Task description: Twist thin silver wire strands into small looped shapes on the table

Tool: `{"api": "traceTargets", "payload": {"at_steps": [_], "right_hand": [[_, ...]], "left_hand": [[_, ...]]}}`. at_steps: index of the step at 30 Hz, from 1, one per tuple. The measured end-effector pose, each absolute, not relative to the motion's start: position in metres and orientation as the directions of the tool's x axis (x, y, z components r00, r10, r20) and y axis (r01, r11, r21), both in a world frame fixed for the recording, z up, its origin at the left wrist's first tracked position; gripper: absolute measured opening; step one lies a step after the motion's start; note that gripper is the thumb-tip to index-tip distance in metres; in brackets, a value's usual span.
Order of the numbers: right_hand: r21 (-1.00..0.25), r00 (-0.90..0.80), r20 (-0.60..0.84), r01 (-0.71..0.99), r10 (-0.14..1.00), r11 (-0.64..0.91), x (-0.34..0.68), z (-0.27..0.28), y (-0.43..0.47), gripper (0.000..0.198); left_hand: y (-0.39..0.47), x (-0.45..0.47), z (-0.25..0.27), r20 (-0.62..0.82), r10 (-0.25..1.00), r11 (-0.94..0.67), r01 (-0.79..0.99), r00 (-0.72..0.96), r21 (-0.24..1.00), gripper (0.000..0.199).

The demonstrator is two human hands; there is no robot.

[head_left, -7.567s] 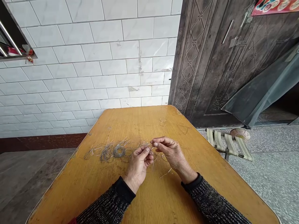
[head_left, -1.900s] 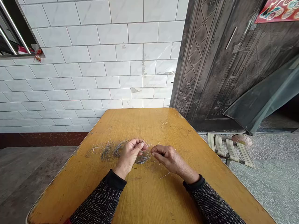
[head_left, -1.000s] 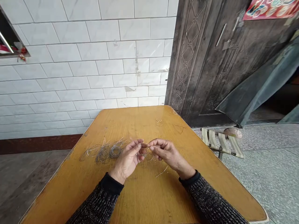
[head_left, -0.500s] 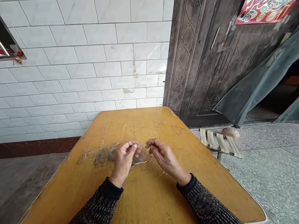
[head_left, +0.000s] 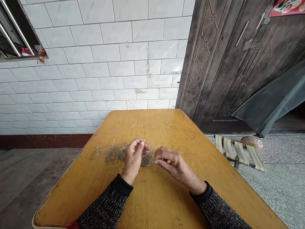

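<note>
My left hand [head_left: 133, 159] is pinched, thumb against the fingers, just above the heap of thin wire on the table. My right hand [head_left: 175, 163] is a little to the right and lower, its thumb and fingertips also together. Fine wire shows near both sets of fingertips, but its run between them is too thin to follow. Loose coils of silvery wire [head_left: 111, 155] lie to the left of my hands and partly behind them. A short wire piece [head_left: 169, 180] rests below my right hand.
The wooden table [head_left: 152, 203] stands against a white tiled wall [head_left: 100, 66]. A wire loop [head_left: 169, 126] and a triangle of wire [head_left: 191, 134] lie toward its far right. A strap-seated folding stool [head_left: 239, 152] is on the floor to the right, by a dark door [head_left: 214, 79].
My right hand has moved down and away from the left, and its fingers have turned to a flatter pinch. The whole view has shifted, with more of the barred window showing.
</note>
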State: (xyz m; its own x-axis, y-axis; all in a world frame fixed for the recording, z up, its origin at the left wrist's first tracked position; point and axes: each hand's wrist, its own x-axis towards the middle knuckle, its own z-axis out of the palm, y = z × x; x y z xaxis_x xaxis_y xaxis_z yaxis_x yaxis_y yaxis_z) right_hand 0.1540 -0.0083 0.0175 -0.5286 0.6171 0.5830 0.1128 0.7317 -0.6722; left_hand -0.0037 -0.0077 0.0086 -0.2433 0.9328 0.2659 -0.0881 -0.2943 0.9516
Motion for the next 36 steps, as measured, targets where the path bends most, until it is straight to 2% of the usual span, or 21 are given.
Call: {"api": "traceTargets", "payload": {"at_steps": [2,5,7,10,14,18,20,23,26,28,36], "right_hand": [[-0.793,-0.436,0.532,0.043,0.726,0.608,0.153,0.015,-0.006,0.016],[-0.931,-0.308,0.364,-0.118,0.879,0.344,0.151,0.01,-0.001,0.019],[-0.951,-0.274,0.277,-0.217,0.921,0.221,0.15,0.008,0.003,0.023],[-0.948,-0.246,0.23,-0.276,0.941,0.16,0.15,0.008,0.006,0.028],[-0.952,-0.203,0.265,-0.214,0.943,0.221,0.149,0.004,0.008,0.028],[-0.918,-0.197,0.392,-0.012,0.899,0.397,0.149,-0.002,0.009,0.022],[-0.829,-0.242,0.502,0.14,0.83,0.542,0.15,-0.003,0.008,0.021],[-0.625,-0.324,0.616,0.355,0.718,0.696,0.153,-0.002,0.006,0.027],[-0.468,-0.371,0.641,0.505,0.672,0.725,0.155,-0.001,0.005,0.029],[-0.41,-0.401,0.624,0.562,0.67,0.718,0.155,-0.001,0.005,0.03],[-0.313,-0.439,0.582,0.656,0.685,0.687,0.154,-0.003,0.004,0.03]], "left_hand": [[-0.008,-0.002,0.008,0.228,0.95,-0.268,-0.175,-0.215,0.947,0.022],[-0.008,0.0,0.007,0.161,0.97,-0.204,-0.241,-0.184,0.949,0.022],[-0.008,0.001,0.007,0.124,0.977,-0.165,-0.245,-0.174,0.955,0.026],[-0.008,0.001,0.006,0.122,0.98,-0.154,-0.207,-0.16,0.966,0.035],[-0.011,0.003,0.006,0.216,0.974,-0.221,-0.062,-0.07,0.973,0.042],[-0.014,0.005,0.002,0.226,0.969,-0.226,-0.015,0.096,0.974,0.058],[-0.015,0.005,0.001,0.237,0.965,-0.239,0.0,0.115,0.971,0.055],[-0.014,0.005,0.001,0.253,0.962,-0.258,0.039,0.102,0.965,0.049],[-0.014,0.004,0.003,0.254,0.961,-0.265,0.107,0.105,0.958,0.044],[-0.015,0.004,0.004,0.24,0.966,-0.252,0.13,0.101,0.959,0.043],[-0.016,0.002,0.009,0.121,0.989,-0.125,0.038,0.082,0.991,0.042]]}}
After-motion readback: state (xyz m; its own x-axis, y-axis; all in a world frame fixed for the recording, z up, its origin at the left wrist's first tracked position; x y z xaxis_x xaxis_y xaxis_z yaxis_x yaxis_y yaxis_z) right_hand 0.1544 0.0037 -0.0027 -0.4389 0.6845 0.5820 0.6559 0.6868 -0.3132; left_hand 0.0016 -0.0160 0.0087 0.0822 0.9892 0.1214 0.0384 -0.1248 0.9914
